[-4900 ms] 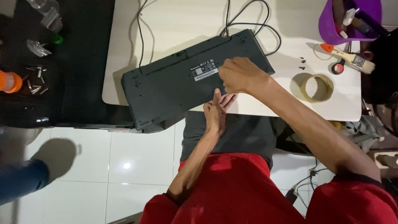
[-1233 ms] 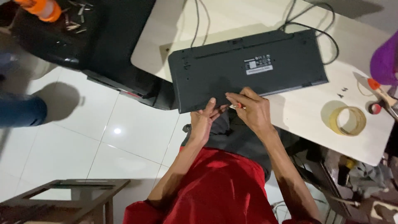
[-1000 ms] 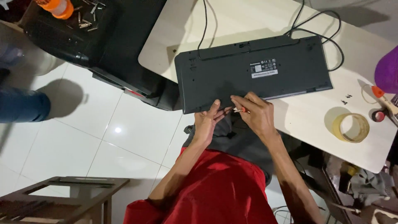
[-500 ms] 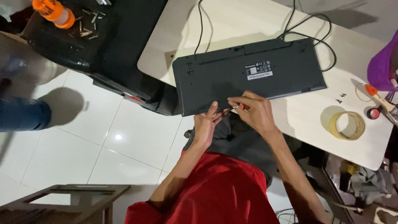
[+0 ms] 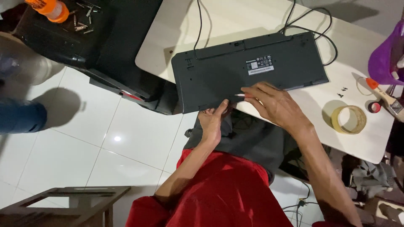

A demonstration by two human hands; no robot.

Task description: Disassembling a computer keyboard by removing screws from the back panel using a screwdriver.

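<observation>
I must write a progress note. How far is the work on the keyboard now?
Done: keyboard lies face down; small black screws lie loose on the table. In hand: right hand holds a thin tool at its near edge, left hand steadies it. Left: the back cover is not off.

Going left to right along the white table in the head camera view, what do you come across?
Upside-down black keyboard → left hand at its near edge → right hand holding a small metal-tipped tool → tiny dark screws → roll of yellowish tape → paintbrush with an orange handle.
</observation>
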